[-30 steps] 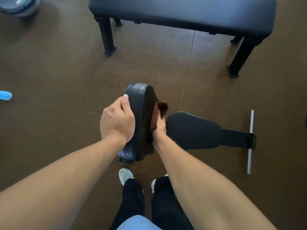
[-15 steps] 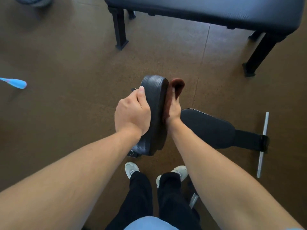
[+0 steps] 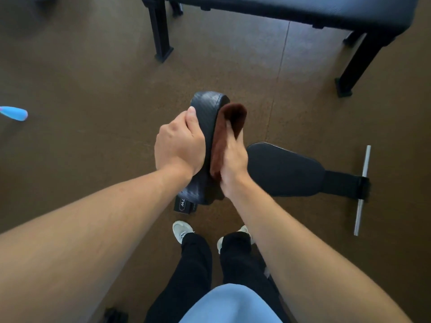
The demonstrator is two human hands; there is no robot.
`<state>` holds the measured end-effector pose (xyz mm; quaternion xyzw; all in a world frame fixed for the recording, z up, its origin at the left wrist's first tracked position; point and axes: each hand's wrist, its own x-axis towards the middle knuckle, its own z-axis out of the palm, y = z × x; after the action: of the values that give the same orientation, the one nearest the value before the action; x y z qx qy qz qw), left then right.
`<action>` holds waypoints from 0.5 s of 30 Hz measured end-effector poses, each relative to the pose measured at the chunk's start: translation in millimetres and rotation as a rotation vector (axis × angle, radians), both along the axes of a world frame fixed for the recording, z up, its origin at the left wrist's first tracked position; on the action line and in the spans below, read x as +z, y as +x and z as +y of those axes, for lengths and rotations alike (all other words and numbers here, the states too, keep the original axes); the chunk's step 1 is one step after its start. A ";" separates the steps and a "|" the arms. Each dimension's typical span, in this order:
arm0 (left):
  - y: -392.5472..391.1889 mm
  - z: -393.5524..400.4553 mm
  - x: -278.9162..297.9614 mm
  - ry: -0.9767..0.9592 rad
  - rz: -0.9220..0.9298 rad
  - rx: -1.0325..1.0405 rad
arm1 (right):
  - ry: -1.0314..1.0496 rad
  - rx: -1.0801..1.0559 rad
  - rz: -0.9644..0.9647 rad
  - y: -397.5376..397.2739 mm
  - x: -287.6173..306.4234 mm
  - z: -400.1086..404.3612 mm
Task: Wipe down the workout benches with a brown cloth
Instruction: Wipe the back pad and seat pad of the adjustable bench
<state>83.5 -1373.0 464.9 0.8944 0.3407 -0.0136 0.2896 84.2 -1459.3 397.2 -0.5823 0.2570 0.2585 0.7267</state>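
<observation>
The brown cloth [image 3: 227, 136] was pressed flat against the face of the raised backrest pad [image 3: 207, 117] by the right hand [image 3: 233, 159], fingers extended behind it, evidently to wipe that face. The pad's edge was gripped by the left hand [image 3: 179, 145], fingers curled round it, probably to brace it. The seat pad [image 3: 284, 170] lay beside; a flat bench [image 3: 303, 8] stood beyond.

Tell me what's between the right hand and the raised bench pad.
The brown cloth, pressed flat against the raised bench pad by the right hand, as the head view shows.

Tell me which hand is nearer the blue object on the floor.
Left. The left hand grips the raised black pad's near side, toward the blue object; the right hand is behind the pad.
</observation>
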 end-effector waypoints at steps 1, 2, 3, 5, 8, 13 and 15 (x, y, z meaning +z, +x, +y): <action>0.0 0.5 -0.5 0.005 0.006 -0.001 | -0.021 0.006 -0.007 21.1 -6.9 1.7; 0.3 0.8 -0.6 0.008 0.006 0.000 | -0.052 0.007 0.005 38.6 -21.1 2.6; 0.4 1.2 -1.3 0.011 0.004 -0.004 | -0.081 0.001 0.024 50.0 -37.7 3.1; 0.3 1.1 -2.5 0.014 0.003 -0.011 | -0.111 -0.002 0.093 50.9 -77.4 -0.1; -0.5 2.1 -3.9 0.034 -0.022 -0.025 | -0.044 -0.066 0.235 9.7 -113.0 -7.8; 1.7 5.3 -5.2 0.018 -0.004 -0.031 | 0.049 -0.099 0.287 -65.3 -62.7 -11.4; 1.2 5.5 -4.8 0.002 -0.012 -0.034 | 0.072 -0.145 0.178 -88.2 -34.9 -9.1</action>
<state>84.7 -1367.5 460.2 0.9005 0.3236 -0.0130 0.2902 -4.0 -1468.4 362.3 -0.5103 0.3525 0.2649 0.7383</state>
